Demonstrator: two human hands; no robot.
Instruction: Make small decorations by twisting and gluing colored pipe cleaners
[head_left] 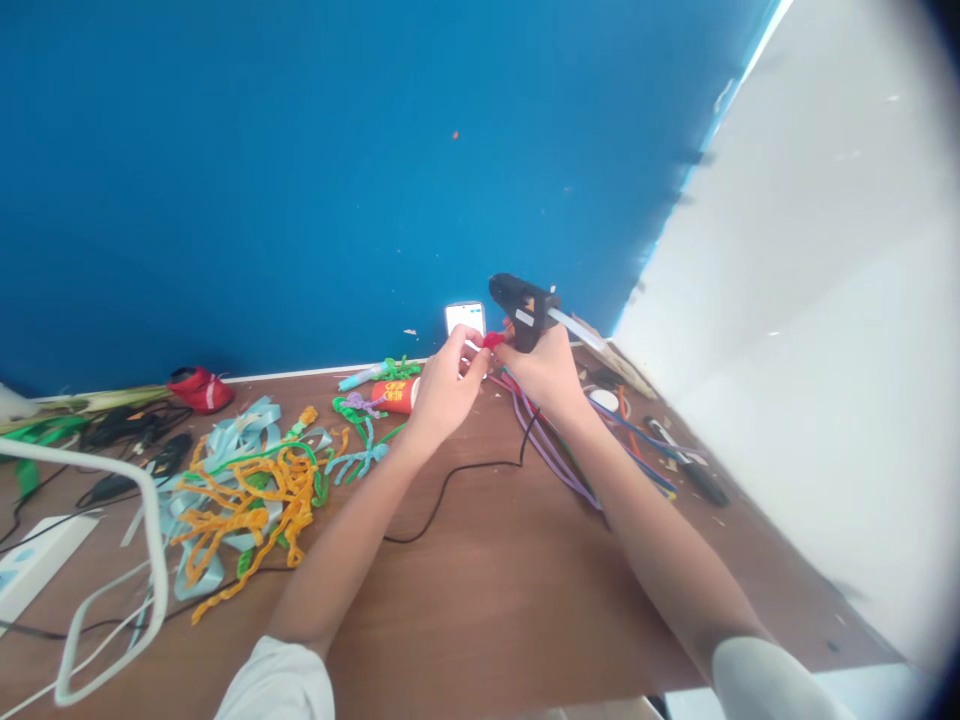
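Note:
My right hand (546, 372) is wrapped around the grip of a black hot glue gun (517, 300), with a pale glue stick (576, 328) sticking out of its back end. My left hand (452, 380) pinches a small red fuzzy piece (493, 341), and the right fingers come close to it; whether they touch it I cannot tell. Behind the hands a phone (465, 317) with a lit screen leans against the blue wall. The gun's black cord (465, 467) runs down across the brown table (495, 590).
Orange pipe cleaners (255, 500) lie heaped with light blue ribbon (244, 430) on the left. Near my left wrist is a red paper cup (394, 396). Purple pipe cleaners (551, 455) and a utility knife (694, 470) lie right. A power strip (41, 560) and white tubular frame (156, 560) stand left.

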